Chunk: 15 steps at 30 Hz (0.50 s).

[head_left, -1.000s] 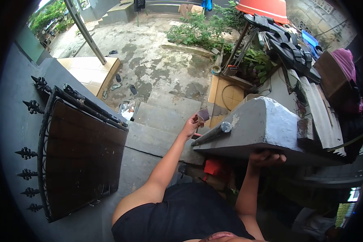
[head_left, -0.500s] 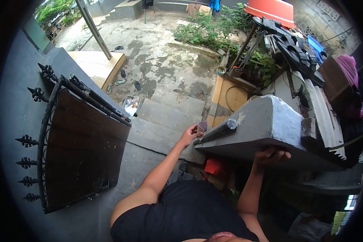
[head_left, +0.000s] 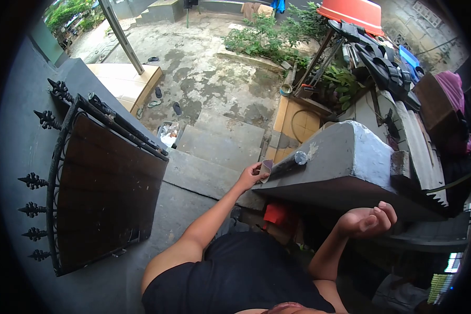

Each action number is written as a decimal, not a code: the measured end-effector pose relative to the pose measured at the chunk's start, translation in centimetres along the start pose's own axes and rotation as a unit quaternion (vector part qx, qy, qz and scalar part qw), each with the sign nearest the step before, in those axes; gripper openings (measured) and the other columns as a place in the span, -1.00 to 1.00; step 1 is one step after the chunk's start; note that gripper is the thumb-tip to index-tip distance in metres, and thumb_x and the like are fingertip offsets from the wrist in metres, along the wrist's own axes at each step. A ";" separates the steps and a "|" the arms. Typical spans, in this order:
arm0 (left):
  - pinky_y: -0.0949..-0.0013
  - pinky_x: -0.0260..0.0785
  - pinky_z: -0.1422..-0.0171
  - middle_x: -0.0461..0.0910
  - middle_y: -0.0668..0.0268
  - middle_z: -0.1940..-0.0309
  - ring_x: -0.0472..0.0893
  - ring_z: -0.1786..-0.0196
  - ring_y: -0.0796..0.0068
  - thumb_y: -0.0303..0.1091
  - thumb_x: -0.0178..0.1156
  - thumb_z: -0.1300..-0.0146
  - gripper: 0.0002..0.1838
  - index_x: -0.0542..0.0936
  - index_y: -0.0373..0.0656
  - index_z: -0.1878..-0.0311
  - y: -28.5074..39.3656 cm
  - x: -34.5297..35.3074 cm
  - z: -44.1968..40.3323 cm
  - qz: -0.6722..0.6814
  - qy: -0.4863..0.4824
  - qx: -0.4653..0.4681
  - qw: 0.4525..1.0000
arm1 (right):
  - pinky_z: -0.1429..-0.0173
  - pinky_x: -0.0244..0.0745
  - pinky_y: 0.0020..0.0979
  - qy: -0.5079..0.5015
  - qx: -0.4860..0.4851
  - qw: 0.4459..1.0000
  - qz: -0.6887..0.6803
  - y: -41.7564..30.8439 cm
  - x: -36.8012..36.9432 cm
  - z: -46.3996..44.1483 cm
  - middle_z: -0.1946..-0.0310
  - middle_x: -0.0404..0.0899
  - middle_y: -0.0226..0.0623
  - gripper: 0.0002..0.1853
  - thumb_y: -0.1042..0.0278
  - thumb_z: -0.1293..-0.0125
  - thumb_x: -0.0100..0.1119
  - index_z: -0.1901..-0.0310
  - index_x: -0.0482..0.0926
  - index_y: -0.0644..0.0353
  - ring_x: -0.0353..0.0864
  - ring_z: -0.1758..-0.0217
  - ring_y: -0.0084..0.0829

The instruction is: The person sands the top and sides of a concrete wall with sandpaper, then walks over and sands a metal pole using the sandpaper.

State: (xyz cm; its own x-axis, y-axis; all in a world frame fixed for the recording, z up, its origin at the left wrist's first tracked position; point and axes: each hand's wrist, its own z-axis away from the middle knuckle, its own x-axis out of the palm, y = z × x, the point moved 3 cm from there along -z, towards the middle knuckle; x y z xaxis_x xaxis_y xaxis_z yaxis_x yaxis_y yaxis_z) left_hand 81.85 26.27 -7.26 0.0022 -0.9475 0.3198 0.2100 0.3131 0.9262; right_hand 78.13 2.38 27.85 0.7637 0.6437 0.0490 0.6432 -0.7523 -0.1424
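Left hand (head_left: 250,177) clamped on bent sheet (head_left: 267,169), any print too small to read; right hand (head_left: 367,221) loosely curled.

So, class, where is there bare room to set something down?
Bare: grey concrete steps between the rectangular tub of white contents and yellow tiled ledge; grey floor between the dark brown gate and left forearm. Crowded: around the left hand, its bent greyish sheet close to the grey pipe; at far right, black strapped sandals beside a brown box.
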 end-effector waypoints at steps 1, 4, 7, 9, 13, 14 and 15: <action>0.41 0.37 -0.13 0.58 0.28 0.01 0.55 0.01 0.51 -0.27 0.38 -0.12 -0.40 0.43 -0.26 -0.22 0.0 0.1 -0.1 0.000 -0.002 -0.001 1.000 | 0.06 0.34 -0.31 0.003 -0.020 1.000 -0.001 0.0 0.9 -0.2 0.28 0.34 -0.16 -0.71 0.12 -0.35 -0.16 0.31 0.31 0.21 0.37 0.20 -0.33; 0.42 0.38 -0.11 0.58 0.29 0.02 0.55 0.02 0.52 -0.28 0.38 -0.13 -0.41 0.44 -0.26 -0.21 -0.3 0.2 -0.3 0.042 -0.014 0.012 0.999 | -0.20 0.36 -0.10 -0.043 -0.022 0.997 0.066 0.1 4.4 0.4 0.10 0.38 -0.04 -0.64 0.07 -0.42 -0.23 0.16 0.33 0.26 0.43 -0.02 -0.16; 0.43 0.38 -0.10 0.59 0.31 0.03 0.55 0.02 0.53 -0.27 0.39 -0.11 -0.40 0.44 -0.25 -0.21 -0.6 -0.1 -0.9 0.011 -0.002 0.019 1.000 | -0.22 0.36 -0.05 -0.084 -0.100 0.989 0.077 -0.1 5.6 1.0 0.06 0.39 -0.03 -0.65 0.09 -0.45 -0.26 0.13 0.33 0.26 0.44 -0.05 -0.11; 0.42 0.40 -0.09 0.59 0.27 0.04 0.56 0.02 0.51 -0.21 0.41 -0.10 -0.32 0.41 -0.26 -0.25 -1.4 -0.2 -0.8 -0.019 0.007 0.003 1.000 | -0.21 0.38 -0.01 -0.083 -0.045 0.993 0.069 0.1 5.2 1.0 0.07 0.42 -0.02 -0.67 0.14 -0.45 -0.28 0.13 0.35 0.27 0.46 -0.04 -0.08; 0.42 0.40 -0.07 0.60 0.28 0.05 0.56 0.05 0.53 -0.18 0.42 -0.08 -0.31 0.42 -0.25 -0.24 -1.2 0.0 -1.5 -0.013 0.003 0.010 1.000 | -0.21 0.39 0.00 -0.110 -0.063 0.989 0.078 0.1 5.2 0.7 0.09 0.45 -0.01 -0.68 0.18 -0.45 -0.30 0.14 0.36 0.28 0.48 -0.03 -0.07; 0.43 0.40 -0.06 0.60 0.29 0.06 0.56 0.06 0.53 -0.19 0.42 -0.08 -0.32 0.42 -0.25 -0.24 -0.7 0.2 -1.6 -0.010 -0.003 0.012 1.000 | -0.20 0.39 0.00 -0.109 -0.063 0.989 0.076 0.2 5.2 0.7 0.09 0.46 -0.01 -0.68 0.19 -0.45 -0.30 0.14 0.37 0.28 0.48 -0.03 -0.07; 0.44 0.40 -0.05 0.60 0.30 0.06 0.56 0.07 0.54 -0.19 0.42 -0.08 -0.33 0.42 -0.24 -0.24 -0.5 0.4 -1.3 -0.006 -0.007 0.011 1.000 | -0.20 0.40 0.00 -0.110 -0.060 0.989 0.074 0.2 5.1 0.8 0.10 0.47 -0.01 -0.69 0.20 -0.44 -0.31 0.15 0.37 0.28 0.48 -0.03 -0.06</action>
State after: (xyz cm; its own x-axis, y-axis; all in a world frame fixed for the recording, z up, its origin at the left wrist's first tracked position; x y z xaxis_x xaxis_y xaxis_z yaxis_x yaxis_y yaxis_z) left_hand 83.01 25.67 -7.86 -0.0151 -0.9504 0.3105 0.1892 0.3022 0.9343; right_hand 82.10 5.66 27.24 0.8283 0.5299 -0.1821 0.5370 -0.8435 -0.0119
